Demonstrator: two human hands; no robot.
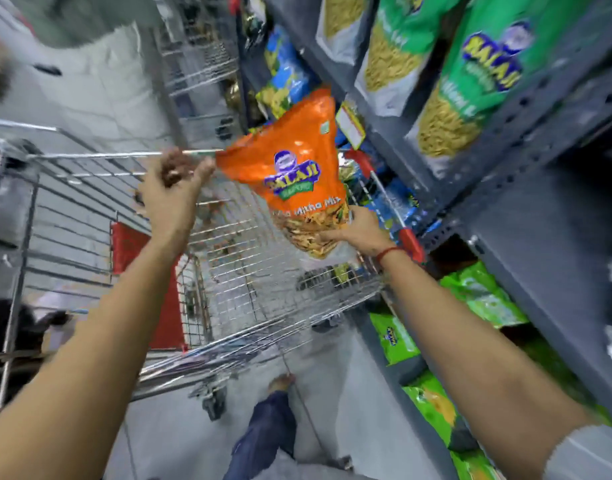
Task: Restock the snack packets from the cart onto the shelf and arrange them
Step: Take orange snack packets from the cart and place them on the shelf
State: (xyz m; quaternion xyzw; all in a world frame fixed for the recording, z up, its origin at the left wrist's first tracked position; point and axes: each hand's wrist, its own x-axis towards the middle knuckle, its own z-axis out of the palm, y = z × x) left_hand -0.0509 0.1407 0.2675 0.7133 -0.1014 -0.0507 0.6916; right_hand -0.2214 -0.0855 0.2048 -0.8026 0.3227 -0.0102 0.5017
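Orange foil snack packet (297,174) is up above the wire shopping cart (228,271), pinched at a corner by our left hand (174,192), cupped underneath by our right hand (358,230), not yet on the grey metal shelf (526,133) beside the cart, whose basket looks almost empty.

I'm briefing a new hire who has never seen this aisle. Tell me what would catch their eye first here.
The orange snack packet stands out, held up mid-frame over the wire cart, with the left hand pinching a top corner and the right hand gripping its lower end. Next come the green packets on the grey shelf at upper right.
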